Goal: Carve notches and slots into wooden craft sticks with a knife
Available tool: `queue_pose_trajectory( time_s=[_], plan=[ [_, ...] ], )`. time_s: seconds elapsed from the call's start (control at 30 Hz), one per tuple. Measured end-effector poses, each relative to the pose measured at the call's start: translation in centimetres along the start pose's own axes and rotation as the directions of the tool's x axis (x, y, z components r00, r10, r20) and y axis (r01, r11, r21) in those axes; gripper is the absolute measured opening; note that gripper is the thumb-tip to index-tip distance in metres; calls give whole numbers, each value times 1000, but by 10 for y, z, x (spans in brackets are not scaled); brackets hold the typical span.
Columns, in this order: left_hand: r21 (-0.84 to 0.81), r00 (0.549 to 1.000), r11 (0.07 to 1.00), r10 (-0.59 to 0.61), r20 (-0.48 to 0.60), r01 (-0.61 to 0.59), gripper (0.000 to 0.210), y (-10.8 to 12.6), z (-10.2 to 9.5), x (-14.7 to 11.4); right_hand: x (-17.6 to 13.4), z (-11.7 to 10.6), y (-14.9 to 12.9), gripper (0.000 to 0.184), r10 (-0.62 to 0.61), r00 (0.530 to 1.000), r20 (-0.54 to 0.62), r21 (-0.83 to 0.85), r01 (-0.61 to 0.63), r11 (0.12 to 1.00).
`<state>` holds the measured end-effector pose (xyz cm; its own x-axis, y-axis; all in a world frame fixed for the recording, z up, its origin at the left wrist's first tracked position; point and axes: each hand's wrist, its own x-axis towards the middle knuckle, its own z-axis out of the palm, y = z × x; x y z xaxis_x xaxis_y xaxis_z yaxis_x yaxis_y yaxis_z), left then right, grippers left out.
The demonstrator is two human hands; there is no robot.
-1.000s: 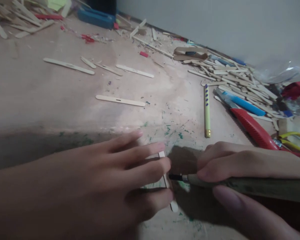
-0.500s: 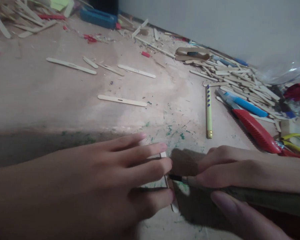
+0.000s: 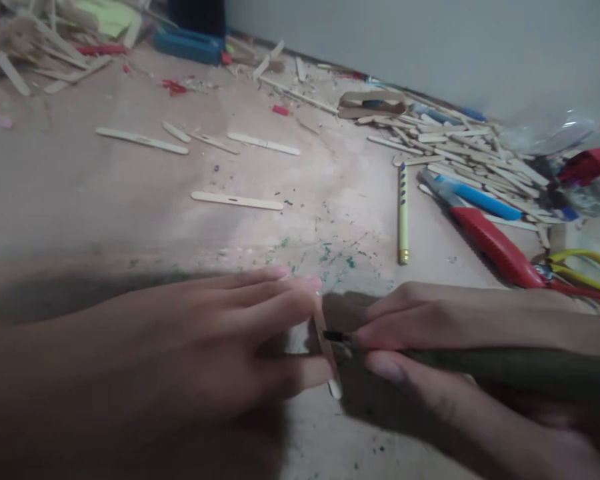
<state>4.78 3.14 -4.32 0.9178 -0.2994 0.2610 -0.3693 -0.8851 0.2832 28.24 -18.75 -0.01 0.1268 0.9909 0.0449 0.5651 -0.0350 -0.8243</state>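
My left hand (image 3: pixel 240 333) holds a wooden popsicle stick (image 3: pixel 327 350) down against the table, with fingertips at its far end and the thumb near its close end. The stick points roughly away from me, partly hidden by the fingers. Closed round a dark green handle, my right hand (image 3: pixel 420 333) grips a slim cutting tool (image 3: pixel 505 367). Its narrow dark tip reaches the middle of the stick from the right and appears to touch it. A hard shadow lies under both hands.
Loose popsicle sticks (image 3: pixel 237 201), one with a small slot, lie ahead. A yellow pencil (image 3: pixel 403 220), a blue cutter (image 3: pixel 480 197), red-handled cutter (image 3: pixel 495 247) and yellow-handled scissors (image 3: pixel 585 263) lie right. Beyond are a stick pile (image 3: pixel 480 150), blue case (image 3: pixel 189 45) and wall (image 3: pixel 430 47).
The view has shifted slightly. My left fingers have drawn closer together and bare more of the stick's middle. The right hand has moved left and closed more tightly round the tool near its tip.
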Motion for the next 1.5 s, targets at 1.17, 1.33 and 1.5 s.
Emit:
queue_pose_trajectory(
  time_s=[1.17,1.33,1.5],
  plan=[
    [-15,999,999,46,-18,-46,40,-3,6,0,-4,2,28,7,139,979,-147,198,-109,974],
    [-16,999,999,38,-28,-38,39,-3,3,1,-4,1,28,4,115,984,-136,198,-86,976],
    [27,997,999,19,-77,-17,30,0,7,2,-5,-4,29,17,132,981,-140,144,-112,983]
  ],
)
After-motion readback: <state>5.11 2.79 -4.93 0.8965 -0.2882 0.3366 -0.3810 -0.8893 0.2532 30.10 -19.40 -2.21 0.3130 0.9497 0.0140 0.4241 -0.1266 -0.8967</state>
